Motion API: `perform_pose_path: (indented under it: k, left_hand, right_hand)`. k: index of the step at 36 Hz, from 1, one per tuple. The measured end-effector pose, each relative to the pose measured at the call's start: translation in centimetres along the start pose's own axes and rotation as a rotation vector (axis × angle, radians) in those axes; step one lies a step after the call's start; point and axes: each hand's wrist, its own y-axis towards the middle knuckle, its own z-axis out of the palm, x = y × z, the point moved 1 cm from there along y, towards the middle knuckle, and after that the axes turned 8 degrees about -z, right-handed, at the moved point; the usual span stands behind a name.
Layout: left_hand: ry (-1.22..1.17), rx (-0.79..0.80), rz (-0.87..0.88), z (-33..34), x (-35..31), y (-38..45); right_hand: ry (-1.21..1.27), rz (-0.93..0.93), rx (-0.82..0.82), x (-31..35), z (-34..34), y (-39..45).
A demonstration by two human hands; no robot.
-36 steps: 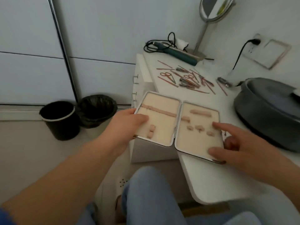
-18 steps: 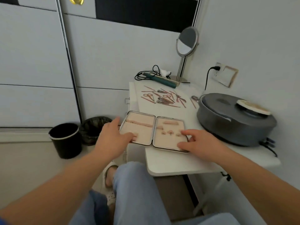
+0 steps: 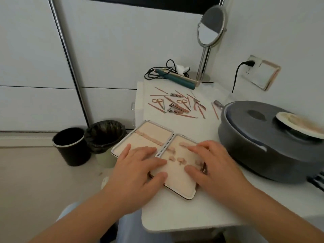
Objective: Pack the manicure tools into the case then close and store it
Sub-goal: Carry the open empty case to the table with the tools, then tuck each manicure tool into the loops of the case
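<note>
The manicure case (image 3: 152, 135) lies open and flat on the white table, its beige lining and elastic loops holding no tools. My left hand (image 3: 138, 165) rests on the left half and the hinge with fingers spread. My right hand (image 3: 212, 163) rests on the right half, fingers spread over the loops. Several rose-gold manicure tools (image 3: 177, 105), among them scissors, clippers and thin sticks, lie scattered on the table behind the case.
A large grey round appliance (image 3: 263, 142) with a pad on top fills the table's right side. A teal hair iron (image 3: 175, 78) with cord and a standing mirror (image 3: 209, 27) are at the back. Two black bins (image 3: 71, 146) stand on the floor to the left.
Both hands have slid from the case's outer edges onto its lining, toward the middle. The camera view has dropped and moved closer.
</note>
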Motion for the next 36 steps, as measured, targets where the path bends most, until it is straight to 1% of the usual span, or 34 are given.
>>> perform_pose_path:
  k: [3, 6, 12, 15, 17, 22, 24, 27, 29, 33, 36]
  left_hand:
    - [-0.02, 0.013, -0.014, -0.3, 0.3, 1.0]
    - [-0.014, 0.021, -0.013, -0.6, 0.5, 1.9]
    - [-0.047, -0.028, -0.067, -0.1, 0.1, 2.2]
    - [0.012, 0.005, -0.071, 0.0, -0.1, 2.3]
    - [0.017, 0.027, -0.066, 0.0, 0.0, 2.6]
    - [-0.08, 0.042, 0.035, 0.2, 0.9, 3.4]
    - [-0.119, 0.084, 0.093, 0.0, 1.5, 4.1]
    - [-0.209, 0.192, 0.144, -0.7, 2.4, 5.6]
    - [-0.238, 0.237, 0.17, -1.0, 2.9, 6.5]
    - [-0.266, 0.259, 0.224, -0.7, 3.4, 7.6]
    - [-0.303, 0.268, 0.237, -0.6, 3.5, 8.4]
  right_hand:
    - [-0.007, 0.001, 0.052, -0.8, 0.4, 1.1]
    - [-0.043, -0.01, 0.059, -1.1, 1.0, 1.1]
    - [0.013, -0.034, 0.001, -1.2, 1.3, 0.7]
    - [0.051, -0.04, -0.073, -1.1, 1.1, 0.6]
    - [0.048, -0.047, -0.08, -0.9, 0.9, 0.4]
    - [0.058, -0.054, -0.078, -0.5, 0.4, -0.2]
    - [0.068, -0.048, -0.079, -0.4, 0.3, -0.2]
    - [0.122, 0.007, -0.162, -0.3, 0.0, 0.0]
    - [0.186, 0.067, -0.207, -0.3, -0.4, 0.5]
    - [0.245, 0.135, -0.218, 0.0, -0.8, 3.2]
    - [0.351, 0.242, -0.28, 0.6, -0.5, 6.8]
